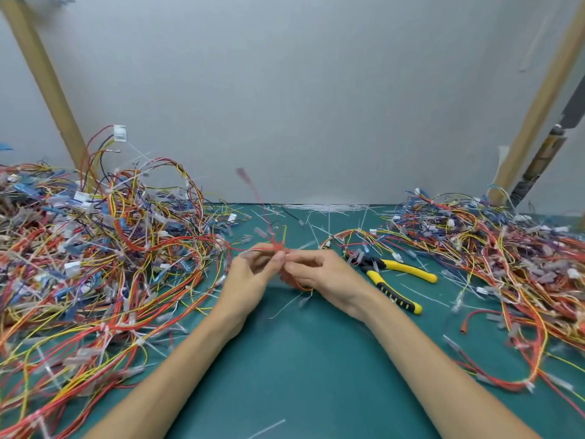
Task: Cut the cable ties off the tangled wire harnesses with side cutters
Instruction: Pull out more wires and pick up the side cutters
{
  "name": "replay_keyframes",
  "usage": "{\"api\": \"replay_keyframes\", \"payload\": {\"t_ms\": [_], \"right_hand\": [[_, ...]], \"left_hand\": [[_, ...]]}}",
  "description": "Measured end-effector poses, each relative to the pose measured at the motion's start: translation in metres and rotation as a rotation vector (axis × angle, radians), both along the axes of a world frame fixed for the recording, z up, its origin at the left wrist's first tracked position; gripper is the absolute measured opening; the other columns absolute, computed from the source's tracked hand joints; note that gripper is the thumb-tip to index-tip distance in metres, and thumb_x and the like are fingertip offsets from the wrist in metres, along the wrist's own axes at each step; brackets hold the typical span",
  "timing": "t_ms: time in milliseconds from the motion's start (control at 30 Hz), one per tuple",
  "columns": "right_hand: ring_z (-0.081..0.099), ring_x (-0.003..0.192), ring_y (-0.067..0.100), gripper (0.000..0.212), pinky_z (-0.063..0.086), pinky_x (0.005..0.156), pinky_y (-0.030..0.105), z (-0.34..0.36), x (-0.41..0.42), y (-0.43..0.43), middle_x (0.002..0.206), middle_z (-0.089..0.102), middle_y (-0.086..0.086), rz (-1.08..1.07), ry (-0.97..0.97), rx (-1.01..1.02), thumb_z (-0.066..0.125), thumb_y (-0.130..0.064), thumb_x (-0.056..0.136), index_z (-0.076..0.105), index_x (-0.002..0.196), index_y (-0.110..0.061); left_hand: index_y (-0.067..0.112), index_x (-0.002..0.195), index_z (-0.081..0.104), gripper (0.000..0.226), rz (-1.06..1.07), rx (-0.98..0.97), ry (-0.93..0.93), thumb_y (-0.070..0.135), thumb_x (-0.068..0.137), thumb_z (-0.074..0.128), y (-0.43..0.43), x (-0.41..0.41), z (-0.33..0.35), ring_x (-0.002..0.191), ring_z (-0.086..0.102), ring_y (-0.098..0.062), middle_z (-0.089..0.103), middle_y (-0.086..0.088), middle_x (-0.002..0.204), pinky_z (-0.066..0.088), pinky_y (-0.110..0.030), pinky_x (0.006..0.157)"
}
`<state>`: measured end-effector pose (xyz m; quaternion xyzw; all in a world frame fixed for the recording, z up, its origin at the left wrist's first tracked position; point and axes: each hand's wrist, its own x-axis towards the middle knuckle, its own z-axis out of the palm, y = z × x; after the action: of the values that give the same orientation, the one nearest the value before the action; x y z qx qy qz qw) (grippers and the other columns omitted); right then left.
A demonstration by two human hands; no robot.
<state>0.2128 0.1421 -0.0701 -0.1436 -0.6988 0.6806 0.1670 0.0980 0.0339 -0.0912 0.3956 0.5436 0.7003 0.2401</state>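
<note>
Both hands work above the middle of the green tabletop (pixel 300 359). The left hand (pixel 250 274) pinches a small red wire bundle (pixel 278 247) between thumb and curled fingers. The right hand (pixel 323 274) meets it fingertip to fingertip, its fingers curled round the same bundle. Loops of the bundle hang below the right hand, and loose ends stand up blurred above it.

The side cutters (pixel 405 269), with yellow and black handles, lie flat on the tabletop just beside the right hand, with no hand on them.

One tangled wire pile (pixel 95 248) covers the left edge. A second pile (pixel 506 255) covers the right edge. White tie scraps (pixel 329 207) lie along the far edge.
</note>
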Motion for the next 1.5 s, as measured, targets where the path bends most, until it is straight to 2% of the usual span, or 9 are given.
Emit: {"api": "replay_keyframes", "payload": {"t_ms": [100,333,567,733,933,1100,1267,1400,1500], "right_hand": [[0.068,0.092,0.019,0.022,0.055,0.084,0.027,0.014,0.011,0.016,0.103,0.069,0.01,0.026,-0.048,-0.119,0.056,-0.002,0.093,0.067,0.112,0.0],[0.058,0.043,0.015,0.017,0.037,0.034,0.019,0.018,0.025,0.041,0.07,0.063,0.009,-0.472,-0.399,0.113,0.051,-0.004,0.092,0.066,0.086,-0.001],[0.032,0.025,0.009,0.044,0.022,0.034,0.01,0.024,0.028,0.042,0.043,0.058,0.002,-0.323,-0.711,0.239,0.044,-0.039,0.097,0.067,0.082,-0.005],[0.052,0.049,0.008,0.044,0.032,0.044,0.021,0.021,0.026,0.049,0.045,0.062,-0.008,-0.564,-0.637,0.602,0.053,-0.043,0.087,0.067,0.058,-0.014],[0.045,0.04,0.016,0.035,0.036,0.043,0.019,0.023,0.033,0.051,0.045,0.055,0.001,-0.31,-0.82,0.663,0.063,-0.038,0.08,0.06,0.055,-0.013],[0.042,0.039,0.014,0.02,0.032,0.04,0.017,0.034,0.043,0.053,0.056,0.058,0.003,-0.055,-0.814,0.601,0.065,-0.026,0.081,0.063,0.07,-0.01],[0.054,0.047,0.007,0.019,0.037,0.043,0.017,0.053,0.064,0.065,0.064,0.065,-0.006,0.043,-0.759,0.515,0.064,-0.032,0.091,0.071,0.081,-0.018],[0.063,0.07,0.01,0.007,0.049,0.058,0.022,0.062,0.08,0.092,0.083,0.07,0.001,-0.191,-0.725,0.645,0.07,-0.027,0.086,0.072,0.086,-0.02],[0.054,0.12,0.021,0.061,0.042,0.096,0.031,0.056,0.083,0.101,0.133,0.055,0.001,-0.204,-0.859,0.807,0.078,-0.042,0.076,0.056,0.13,-0.026]], "left_hand": [[0.002,0.1,0.056,0.01,-0.006,0.049,-0.192,0.009,0.098,0.05,-0.002,-0.005,0.003,0.084,0.073,-0.018,0.076,-0.006,0.084,0.056,-0.021,0.073],[-0.006,0.113,0.06,0.026,-0.057,-0.156,-0.234,0.013,0.097,0.053,-0.008,0.001,0.01,0.063,0.072,-0.021,0.066,-0.002,0.062,0.058,-0.022,0.06],[0.007,0.098,0.076,0.019,-0.784,-0.593,-0.344,0.013,0.089,0.061,-0.02,-0.006,0.024,0.048,0.058,-0.005,0.058,-0.013,0.077,0.051,-0.014,0.049],[0.008,0.111,0.068,0.021,-0.957,-0.775,-0.105,0.012,0.097,0.053,-0.019,-0.009,0.028,0.05,0.06,-0.003,0.061,0.0,0.072,0.05,-0.011,0.049],[0.007,0.086,0.072,0.015,-0.431,-0.72,-0.025,0.019,0.09,0.064,-0.025,-0.034,0.034,0.042,0.054,-0.008,0.066,-0.008,0.075,0.045,-0.015,0.042],[0.004,0.066,0.06,0.04,0.17,-0.801,0.681,0.032,0.094,0.061,-0.021,-0.034,0.039,0.048,0.068,-0.015,0.068,-0.004,0.053,0.051,-0.021,0.046],[0.018,0.076,0.053,0.034,0.674,-0.842,1.218,0.05,0.086,0.061,-0.026,-0.025,0.044,0.079,0.065,-0.033,0.066,-0.006,0.081,0.044,-0.035,0.059],[0.016,0.099,0.055,0.023,0.606,-0.638,1.241,0.008,0.078,0.061,-0.025,-0.024,0.06,0.094,0.058,-0.032,0.062,-0.003,0.091,0.046,-0.04,0.07],[0.026,0.117,0.06,0.053,0.047,-0.769,1.216,-0.008,0.079,0.048,-0.025,-0.023,0.085,0.108,0.051,-0.016,0.059,0.011,0.1,0.039,-0.027,0.087]]}}
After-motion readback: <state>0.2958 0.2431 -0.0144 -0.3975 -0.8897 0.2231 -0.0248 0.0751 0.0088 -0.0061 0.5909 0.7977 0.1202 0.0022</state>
